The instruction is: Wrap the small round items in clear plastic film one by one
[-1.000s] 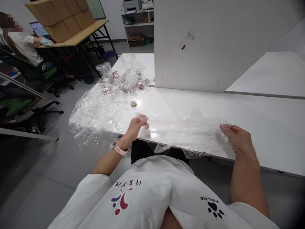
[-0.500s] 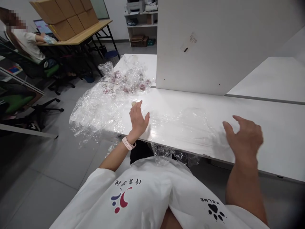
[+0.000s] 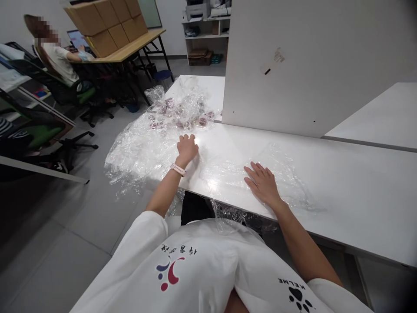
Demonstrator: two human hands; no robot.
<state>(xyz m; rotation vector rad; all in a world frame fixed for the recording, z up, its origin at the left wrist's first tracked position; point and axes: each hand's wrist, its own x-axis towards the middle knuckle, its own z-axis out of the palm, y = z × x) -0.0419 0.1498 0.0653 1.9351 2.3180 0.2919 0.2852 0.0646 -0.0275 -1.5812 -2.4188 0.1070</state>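
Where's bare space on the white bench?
Free: the white bench right of the spread film, running past the upright panel. Crowded: left end, under the crinkled plastic heap, left hand beside it; middle, film under the right hand.

Between the left hand (image 3: 187, 150) and the right hand (image 3: 262, 184) there is a low passage, over the thin clear sheet (image 3: 286, 174); its edges are rather hard to see because of the glare. Further right, the white table (image 3: 361, 200) gives a wide, flat way. At its far side, the upright white panel (image 3: 276, 95) closes the way forward like a wall. On the left, the crumpled film heap (image 3: 137, 143) blocks the side next to the left hand.
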